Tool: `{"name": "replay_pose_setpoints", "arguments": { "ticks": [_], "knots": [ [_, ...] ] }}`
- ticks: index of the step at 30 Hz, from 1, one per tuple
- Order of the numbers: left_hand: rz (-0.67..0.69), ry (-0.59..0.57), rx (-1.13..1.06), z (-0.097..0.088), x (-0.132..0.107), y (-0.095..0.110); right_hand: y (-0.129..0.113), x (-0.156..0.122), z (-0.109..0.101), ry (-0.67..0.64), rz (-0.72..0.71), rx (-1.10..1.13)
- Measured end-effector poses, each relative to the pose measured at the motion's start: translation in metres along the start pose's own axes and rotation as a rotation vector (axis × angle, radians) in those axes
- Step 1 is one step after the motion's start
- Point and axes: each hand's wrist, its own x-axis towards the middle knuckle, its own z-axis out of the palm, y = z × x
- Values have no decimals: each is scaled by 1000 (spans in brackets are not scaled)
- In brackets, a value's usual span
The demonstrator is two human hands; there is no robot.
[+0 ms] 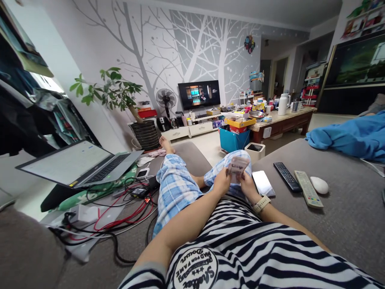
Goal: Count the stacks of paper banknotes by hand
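In front of my lap, both hands hold a small flat pinkish packet (238,167) with dark print on it; the print is too small to read. My left hand (221,182) grips its left edge with the fingers closed. On the opposite side, my right hand (248,186) pinches the lower right part, and a pale watch (261,204) is on that wrist. Just right of my right hand, a white-screened phone (264,183) lies on the sofa. My legs, in blue checked trousers (179,180), are bent under and beyond the hands.
A black remote (287,176), a pale remote (308,189) and a white mouse (319,185) lie on the sofa (345,216) at right. An open laptop (111,170) stands at left above tangled cables (132,212). Beyond are a cluttered table (282,120) and a blue bin (233,140).
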Motion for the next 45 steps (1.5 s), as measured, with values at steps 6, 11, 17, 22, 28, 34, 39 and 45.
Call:
{"name": "replay_pose_setpoints", "arguments": {
  "ticks": [6,11,17,22,28,34,39,45],
  "knots": [
    [76,15,89,-61,-8,32,-39,-2,21,-46,264,297],
    [111,-299,92,-144,-11,81,-99,-10,2,177,-151,24],
    [88,-600,431,-180,-12,147,-167,-12,-1,-328,-430,-495],
    [56,-724,514,-166,-12,161,-172,-13,15,-492,-379,-439],
    [68,-707,661,-152,-11,160,-152,-20,39,-716,-31,45],
    [319,-300,518,-152,-20,163,-132,-21,31,-366,13,93],
    [221,255,-273,-104,-59,138,-121,-33,1,91,-45,238],
    [-264,51,-833,-45,-89,96,-124,-61,-1,143,-162,117]
  ]
}}
